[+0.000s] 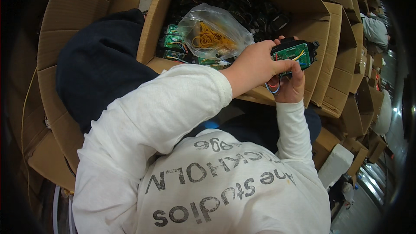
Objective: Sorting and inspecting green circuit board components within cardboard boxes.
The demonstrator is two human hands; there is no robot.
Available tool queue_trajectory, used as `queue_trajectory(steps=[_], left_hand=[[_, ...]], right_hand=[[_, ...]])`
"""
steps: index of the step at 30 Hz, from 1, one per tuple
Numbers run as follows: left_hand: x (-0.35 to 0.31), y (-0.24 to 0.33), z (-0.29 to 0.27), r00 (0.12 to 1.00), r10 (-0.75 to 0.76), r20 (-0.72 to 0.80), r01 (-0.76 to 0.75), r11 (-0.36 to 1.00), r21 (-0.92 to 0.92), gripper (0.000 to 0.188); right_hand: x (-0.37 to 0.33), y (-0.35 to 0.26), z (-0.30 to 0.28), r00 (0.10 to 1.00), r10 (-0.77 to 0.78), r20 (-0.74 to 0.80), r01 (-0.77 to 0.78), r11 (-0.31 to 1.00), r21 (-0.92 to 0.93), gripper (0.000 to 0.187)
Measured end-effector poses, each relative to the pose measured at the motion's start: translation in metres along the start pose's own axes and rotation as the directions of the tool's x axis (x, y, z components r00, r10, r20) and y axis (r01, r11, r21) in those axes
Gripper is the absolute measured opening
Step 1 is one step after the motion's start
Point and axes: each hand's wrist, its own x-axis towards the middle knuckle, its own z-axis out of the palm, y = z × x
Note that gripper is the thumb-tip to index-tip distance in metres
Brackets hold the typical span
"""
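Above the near right part of an open cardboard box, a black plastic housing with a green circuit board [289,55] is between both hands, its board side facing up. My left hand [255,63] grips its left end, with the thumb lying along the board's near edge. Fingers of my right hand [291,89] close on it from below and from the near side. Red, blue, white and yellow wires show on the board, and some loop down below the unit. Part of the grip is hidden behind the left hand.
Inside the cardboard box [151,21], a clear plastic bag [236,22] of yellow rubber bands [210,38] lies on many dark units. Several green boards [174,41] with wires sit left of the bag. More cartons [340,60] line the right; another person [375,30] is far right.
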Motion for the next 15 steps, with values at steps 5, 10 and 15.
queue_trajectory(steps=[5,10,15], left_hand=[[0.005,0.031,-0.011,0.990,-0.080,0.117,0.056,0.978,0.199,0.050],[0.016,0.043,-0.018,0.937,-0.142,0.319,-0.192,0.553,0.811,0.055],[0.006,0.028,-0.014,0.851,-0.264,0.453,-0.341,0.378,0.861,0.037]], right_hand=[[0.023,-0.020,-0.029,0.998,-0.062,-0.021,0.065,0.986,0.155,0.085],[0.026,-0.044,-0.084,0.948,-0.233,0.216,0.284,0.926,-0.247,0.101],[0.021,-0.034,-0.056,0.896,0.035,0.443,0.283,0.724,-0.629,0.107]])
